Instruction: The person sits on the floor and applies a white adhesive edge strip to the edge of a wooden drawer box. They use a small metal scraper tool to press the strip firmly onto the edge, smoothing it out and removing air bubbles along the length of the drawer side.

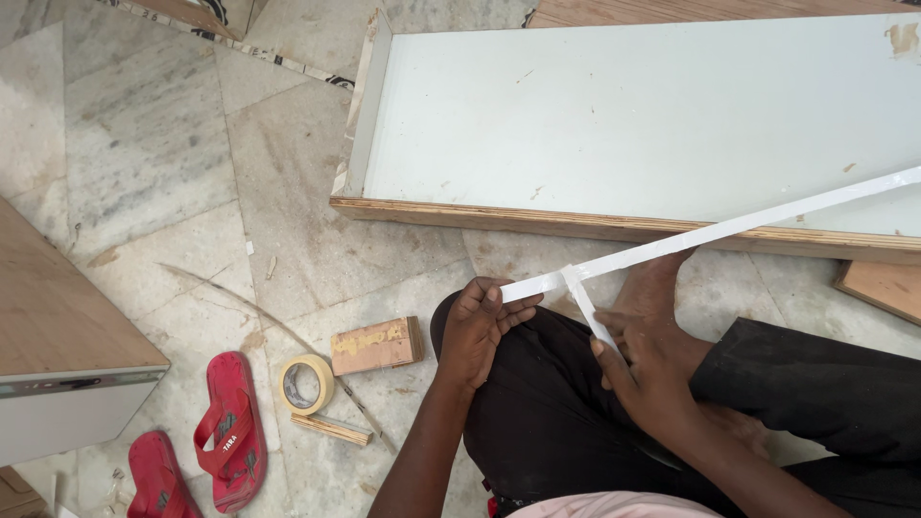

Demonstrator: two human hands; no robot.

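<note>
- Left hand [477, 326] curled tight, fingers pinching the near end of a long white strip [729, 228], right over the person's knee.
- That strip runs from the left hand up and away to the right, crossing above the bare foot [657, 280] and along the front edge of the white board [633, 115], out past the picture's right side.
- Right hand [645, 369] sits just to the right of the left one, closed on a short white piece [587, 307] that slants down from the long strip into its fingers.
- The two white pieces meet just right of the left hand's fingertips, forming a cross-like joint; whether they are stuck together or merely touching, I cannot tell.
- Both hands hover above the black trousers [547, 412]; the person is seated on the marble floor [153, 153].
- Beyond the hands, the white board lies flat on the floor, its plywood edge facing them, a raised lip at its left end.
- Left of the left hand: a small wooden block [376, 345], then a roll of masking tape [306, 384] touching a thin wooden slat [331, 429].
- Further left, a pair of red sandals [225, 430] side by side on the floor.
- Far left, the corner of a brown-topped panel [58, 326] with a pale edge.
- Another wood piece [883, 288] peeks out right of the right hand, under the board's edge.
- Nothing lies between the two hands except the strip itself.
</note>
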